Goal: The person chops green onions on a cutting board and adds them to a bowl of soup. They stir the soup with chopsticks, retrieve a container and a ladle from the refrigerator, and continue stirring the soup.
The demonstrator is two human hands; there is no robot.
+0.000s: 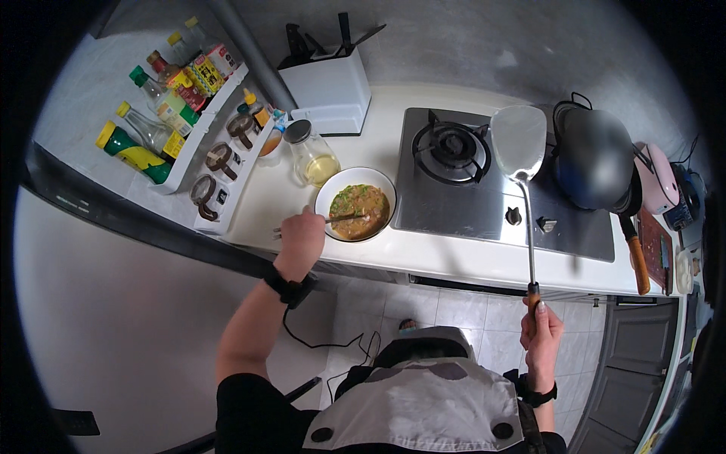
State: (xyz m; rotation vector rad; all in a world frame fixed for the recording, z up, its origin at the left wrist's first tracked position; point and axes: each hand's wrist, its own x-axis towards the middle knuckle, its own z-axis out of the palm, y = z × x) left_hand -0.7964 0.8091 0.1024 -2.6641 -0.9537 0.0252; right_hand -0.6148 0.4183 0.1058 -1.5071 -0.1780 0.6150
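Observation:
My left hand [303, 235] grips a pair of metal chopsticks [345, 218], their tips in a brown, soupy mixture with chopped green bits [361, 210]. A white bowl with a dark rim [324, 196] holds that mixture on the counter. My right hand [540, 329] is closed around the wooden handle of a metal wok spatula [519, 142], raised so its blade appears over the gas hob [454, 213]. Just behind the bowl stands a glass jar of yellowish oil [319, 164] with a dark lid.
A rack [195, 133] holds seasoning bottles and jars at the left. Behind the counter stands a white knife block [326, 85]. A burner [454, 146] lies left of the spatula blade. A wok [595, 159], a pink appliance [658, 179] and a cutting board [652, 244] are at the right.

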